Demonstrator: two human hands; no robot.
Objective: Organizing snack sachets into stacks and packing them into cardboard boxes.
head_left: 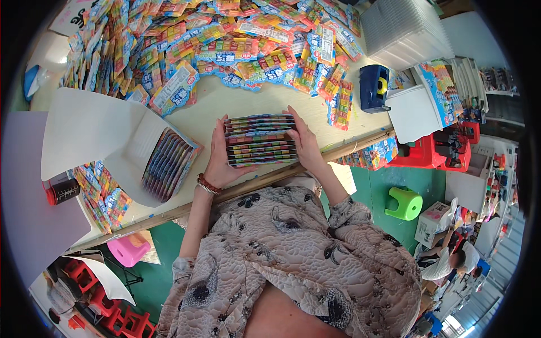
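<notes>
Between my two hands, over the table's front edge, I hold a stack of flat colourful candy packs (260, 141), their edges facing up. My left hand (218, 155) presses on the stack's left side, a beaded bracelet on its wrist. On the other side my right hand (303, 141) grips it, fingers along the edge. To the left a white box (121, 143) with its lid open holds a row of similar packs (168, 163) stood on edge. Beyond my hands a large heap of loose packs (225, 50) covers the back of the table.
A blue tape dispenser (374, 89) stands at the right, near stacked clear plastic trays (406, 34). More packs (101, 194) lie beside the white box. Off the table are a green stool (403, 203), a pink stool (129, 249), red stools (104, 301) and another person (451, 262).
</notes>
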